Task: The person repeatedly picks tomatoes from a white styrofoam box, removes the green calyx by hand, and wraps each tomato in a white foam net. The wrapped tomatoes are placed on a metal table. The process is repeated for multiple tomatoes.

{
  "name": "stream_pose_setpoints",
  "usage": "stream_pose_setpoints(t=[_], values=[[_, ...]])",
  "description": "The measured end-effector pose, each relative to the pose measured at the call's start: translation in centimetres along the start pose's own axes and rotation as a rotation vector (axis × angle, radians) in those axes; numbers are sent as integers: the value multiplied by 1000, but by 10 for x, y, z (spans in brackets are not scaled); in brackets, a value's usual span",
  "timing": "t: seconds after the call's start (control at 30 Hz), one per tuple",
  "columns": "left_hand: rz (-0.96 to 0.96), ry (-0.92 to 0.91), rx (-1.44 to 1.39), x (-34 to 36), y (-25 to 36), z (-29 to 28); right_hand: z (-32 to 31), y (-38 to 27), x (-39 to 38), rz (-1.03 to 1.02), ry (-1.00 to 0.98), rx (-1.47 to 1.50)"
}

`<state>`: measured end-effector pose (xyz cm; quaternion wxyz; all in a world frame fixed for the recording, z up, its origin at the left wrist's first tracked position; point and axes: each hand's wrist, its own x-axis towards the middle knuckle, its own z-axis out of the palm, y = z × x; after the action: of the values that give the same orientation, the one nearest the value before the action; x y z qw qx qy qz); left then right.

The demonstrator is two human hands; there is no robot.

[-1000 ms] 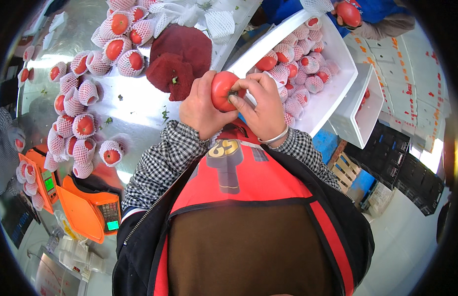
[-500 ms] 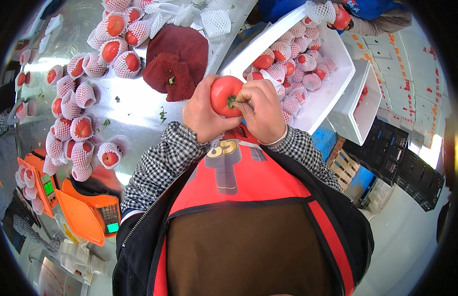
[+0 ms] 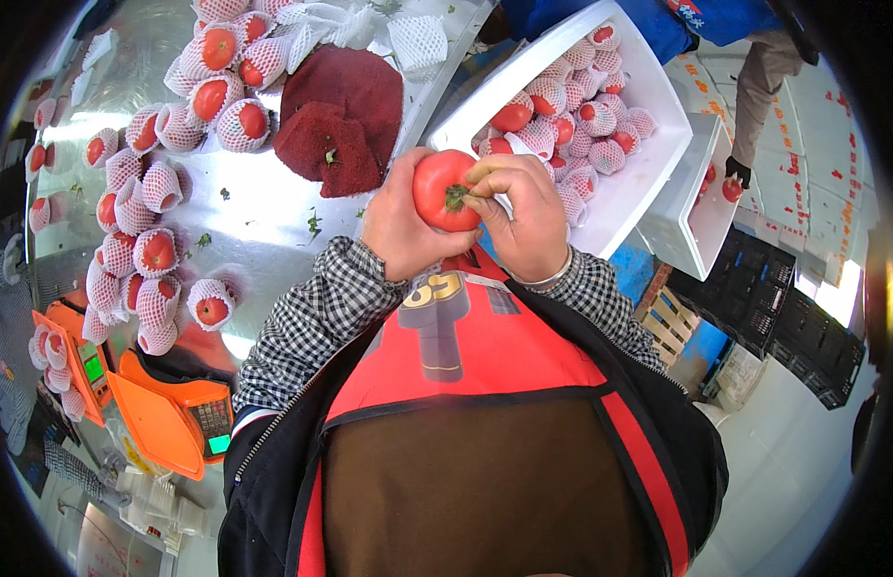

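My left hand (image 3: 392, 216) is wrapped round a red tomato (image 3: 435, 183), holding it in front of my apron. With thumb and fingers, my right hand (image 3: 528, 216) pinches the green calyx (image 3: 455, 198) on the side of the tomato facing it. Just beyond my left hand, a dark red cloth (image 3: 355, 96) lies bunched on the metal table (image 3: 264, 197). Small green leaf scraps lie on the cloth and table. Several tomatoes in white foam nets (image 3: 158, 252) sit to the left.
A white foam box (image 3: 648, 197) of netted tomatoes stands at right, beside a smaller white box (image 3: 672, 240). There a co-worker's dark-gloved hand (image 3: 738, 171) holds a tomato. Orange scales (image 3: 153, 413) stand at lower left. Black crates (image 3: 744, 288) and a wooden pallet (image 3: 669, 322) are at right.
My right fingers have shifted on the calyx, and more of its green shows. The co-worker's arm has moved from the large foam box's far end to the smaller box.
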<state>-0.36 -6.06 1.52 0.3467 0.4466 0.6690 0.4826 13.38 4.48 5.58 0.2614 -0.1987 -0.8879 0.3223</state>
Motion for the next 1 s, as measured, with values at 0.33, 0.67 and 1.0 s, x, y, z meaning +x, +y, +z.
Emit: stream_pose_setpoints(t=[0.33,0.67,1.0], values=[[-147,83,143,7,-4,-17,16,-29,-1,61,-155,287],[-58,5,-51,3,-9,-22,-10,10,29,135,-125,-59],[-56,105,391,-5,8,-35,22,-2,32,-87,-93,-93]])
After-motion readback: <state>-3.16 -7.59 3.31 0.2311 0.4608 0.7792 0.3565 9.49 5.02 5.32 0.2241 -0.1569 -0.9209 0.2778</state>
